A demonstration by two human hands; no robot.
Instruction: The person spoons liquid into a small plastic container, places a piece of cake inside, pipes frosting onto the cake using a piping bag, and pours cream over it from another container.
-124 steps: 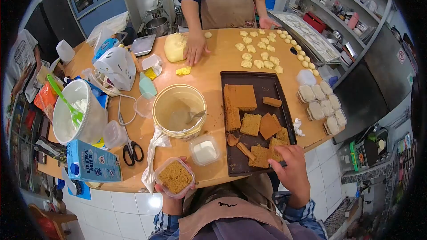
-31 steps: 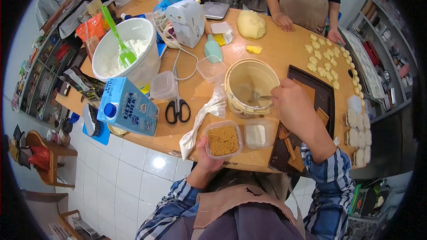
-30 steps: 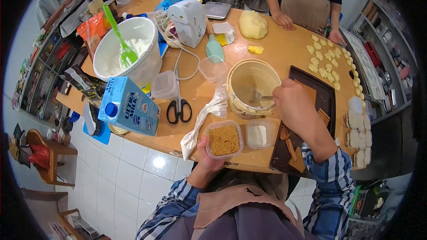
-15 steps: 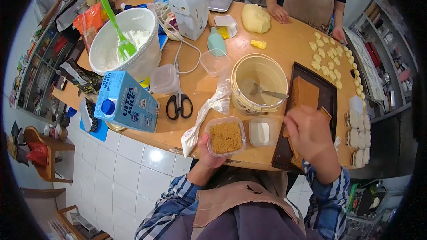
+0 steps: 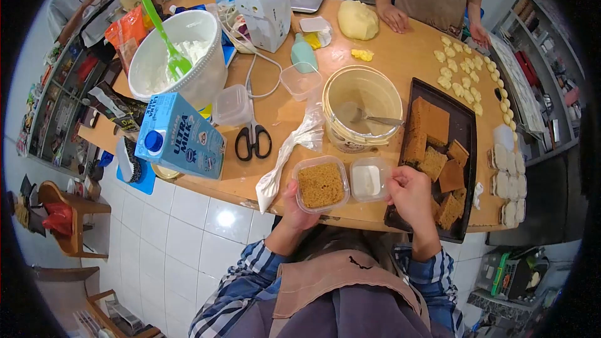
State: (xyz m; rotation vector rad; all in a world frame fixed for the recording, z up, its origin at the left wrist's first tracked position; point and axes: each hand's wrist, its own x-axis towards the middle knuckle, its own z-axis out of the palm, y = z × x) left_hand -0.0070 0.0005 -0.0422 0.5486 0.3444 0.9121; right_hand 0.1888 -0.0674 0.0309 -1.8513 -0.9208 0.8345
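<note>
A clear square tub with brown cake (image 5: 320,186) filling it sits in my left hand (image 5: 297,211), whose fingers wrap its left side and base. Just right of it, at the table's edge, a second clear tub (image 5: 368,179) shows white stuff inside. My right hand (image 5: 408,195) is at that tub's right side, its fingers pinched together at the rim. Behind them stands a cream bucket (image 5: 363,107) with a metal spoon (image 5: 383,120) leaning inside. Right of my right hand, cut brown cake pieces (image 5: 432,164) lie on a dark tray (image 5: 468,131).
A blue milk carton (image 5: 183,137), black-handled scissors (image 5: 253,142), a piping bag (image 5: 289,157) and a white bowl (image 5: 188,56) with a green spatula (image 5: 166,40) occupy the left. Across the table a co-worker's hand (image 5: 393,18) rests near dough (image 5: 358,20). Filled tubs (image 5: 506,178) stand right.
Since the earlier frames my right hand has left the spoon in the bucket, passed over the tray, and moved left to the second tub. My left hand still holds the cake tub.
</note>
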